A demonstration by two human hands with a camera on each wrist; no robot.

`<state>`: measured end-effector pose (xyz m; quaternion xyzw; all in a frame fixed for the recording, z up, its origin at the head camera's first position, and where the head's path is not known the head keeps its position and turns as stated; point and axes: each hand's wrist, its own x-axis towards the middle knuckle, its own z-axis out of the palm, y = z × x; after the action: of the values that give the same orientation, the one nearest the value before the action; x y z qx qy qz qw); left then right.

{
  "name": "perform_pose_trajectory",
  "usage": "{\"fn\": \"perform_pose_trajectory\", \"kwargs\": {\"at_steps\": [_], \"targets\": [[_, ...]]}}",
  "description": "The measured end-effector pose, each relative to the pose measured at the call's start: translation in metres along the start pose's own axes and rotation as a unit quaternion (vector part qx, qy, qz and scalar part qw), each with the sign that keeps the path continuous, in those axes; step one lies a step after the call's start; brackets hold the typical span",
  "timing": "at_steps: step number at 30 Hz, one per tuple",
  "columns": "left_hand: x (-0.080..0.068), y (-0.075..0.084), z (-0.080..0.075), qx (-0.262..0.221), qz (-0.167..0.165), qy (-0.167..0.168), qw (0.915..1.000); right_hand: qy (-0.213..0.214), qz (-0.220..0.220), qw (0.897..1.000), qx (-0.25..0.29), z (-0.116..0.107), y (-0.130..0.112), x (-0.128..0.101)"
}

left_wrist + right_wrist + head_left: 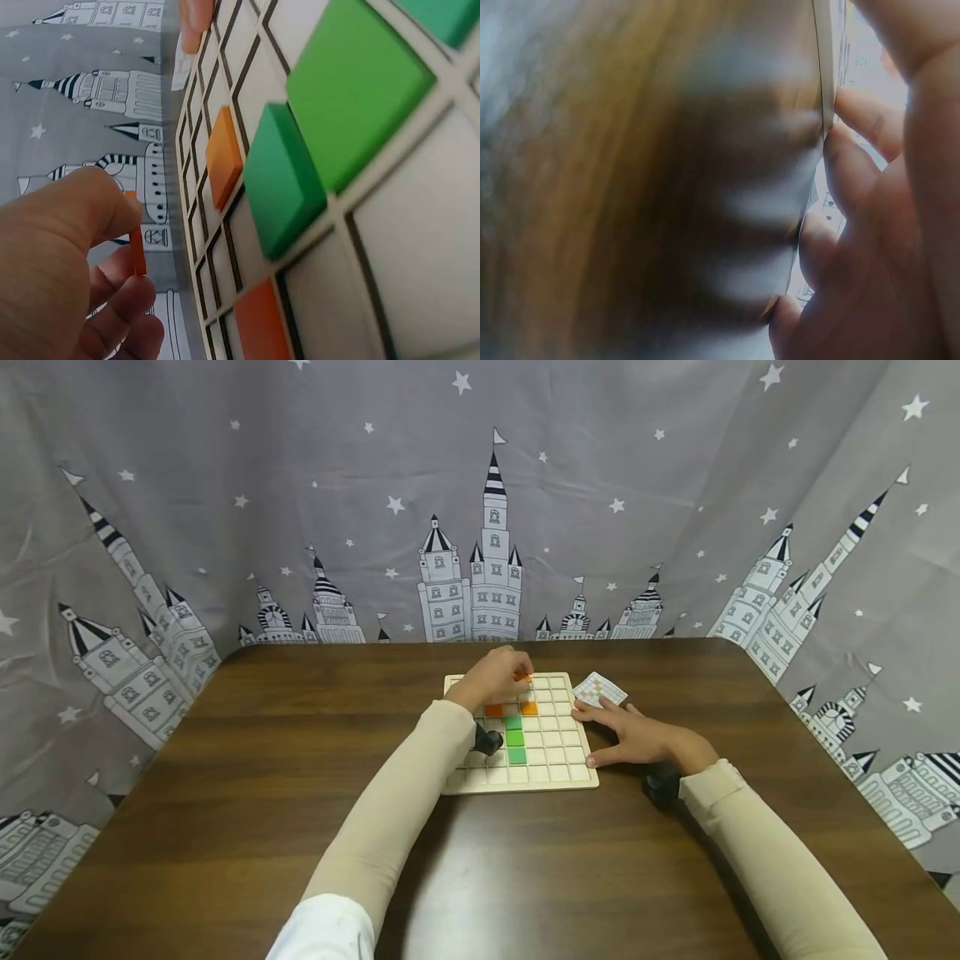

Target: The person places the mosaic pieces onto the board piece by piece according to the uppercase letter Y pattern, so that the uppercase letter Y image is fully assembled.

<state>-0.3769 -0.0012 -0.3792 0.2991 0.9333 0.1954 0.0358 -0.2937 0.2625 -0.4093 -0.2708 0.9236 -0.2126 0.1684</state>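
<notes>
Head view: a person works over a wooden grid board (521, 777) lying on a brown table (225, 760).
Left hand (495, 678): over the board's far rows; fingers curled, thumb and fingertips pinching a thin orange tile (138, 251), which is off the board and held on edge in the left wrist view.
Right hand (637, 735): fingers nearly straight, flat on the table, touching the board's right edge; it holds nothing.
Pattern card (600, 690): on the table just beside the board's far right corner, near the right fingertips.
Step in hand, judged: placing the held tile. It would go best turned flat, squared over one cell and lowered without nudging seated neighbours, the right hand steadying the board.
Count, orange tiles: two seated in the head view, one more in the fingers; others may be hidden under the left hand.
Count, green tiles (515, 739): three in one column.
Count, boards: one. Cards: one.
</notes>
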Motion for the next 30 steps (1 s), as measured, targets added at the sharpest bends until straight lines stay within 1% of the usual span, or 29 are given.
{"fn": "perform_pose_trajectory", "kwargs": {"at_steps": [5, 12, 15, 23, 30], "targets": [[0.007, 0.006, 0.005, 0.008, 0.022, 0.003, 0.9997, 0.002, -0.007, 1.0, -0.009, -0.002, -0.001, 0.002], [0.01, 0.014, 0.015, 0.007, 0.017, -0.032, 0.9993, -0.006, -0.005, 1.0, 0.0, -0.001, -0.001, 0.004], [0.01, 0.014, 0.02, 0.006, 0.018, -0.038, 0.9991, -0.008, -0.002, 1.0, -0.001, -0.001, -0.002, 0.003], [0.014, 0.013, 0.029, 0.014, 0.032, -0.036, 0.9987, -0.007, 0.0, 1.0, 0.004, -0.002, -0.003, 0.0], [0.018, 0.012, 0.031, 0.01, 0.019, -0.045, 0.9987, -0.007, 0.001, 1.0, 0.0, -0.002, 0.0, 0.0]]}}
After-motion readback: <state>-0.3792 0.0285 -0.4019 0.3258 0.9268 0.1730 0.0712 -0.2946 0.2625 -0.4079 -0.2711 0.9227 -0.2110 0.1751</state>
